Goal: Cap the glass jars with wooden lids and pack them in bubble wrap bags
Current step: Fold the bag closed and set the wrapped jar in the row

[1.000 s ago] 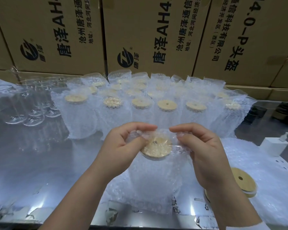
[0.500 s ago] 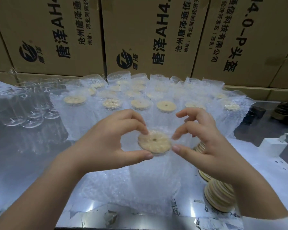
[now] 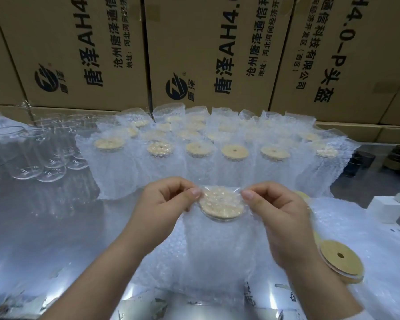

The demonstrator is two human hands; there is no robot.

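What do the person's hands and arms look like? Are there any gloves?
No gloves. The left hand and the right hand are bare, with no rings or watch. The fingernails are short and plain. The forearms are uncovered as far as the picture shows.

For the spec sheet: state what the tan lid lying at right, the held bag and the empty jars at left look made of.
Round tan lid with centre hole: likely wood or bamboo, a matte, warm tan face without shine. Clear bubbled bag: thin plastic film, glossy, covered in air pockets. Empty transparent jars: probably glass, glossy, with bright highlights on thick bases.
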